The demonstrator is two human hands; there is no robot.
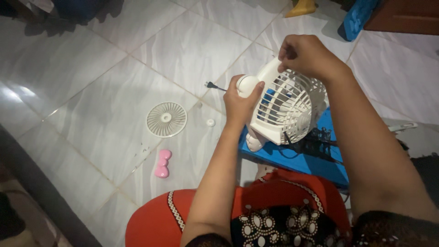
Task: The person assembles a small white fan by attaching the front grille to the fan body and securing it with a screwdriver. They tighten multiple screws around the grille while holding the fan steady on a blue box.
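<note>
You hold a small white fan [286, 110] over a blue board [315, 158] on the tiled floor [105, 91], just above your lap. Your left hand [240, 103] wraps its grip around the rounded white motor housing, thumb pressed over the top. Your right hand [306, 55] closes its grip on the upper rim of the slatted cage. A black plug [211, 84] lies on the tiles just beyond your left hand. Farther left rest a round white grille [166, 119], a small white cap [210, 122] and a pink bow-shaped piece [163, 163], all well apart from the fan.
</note>
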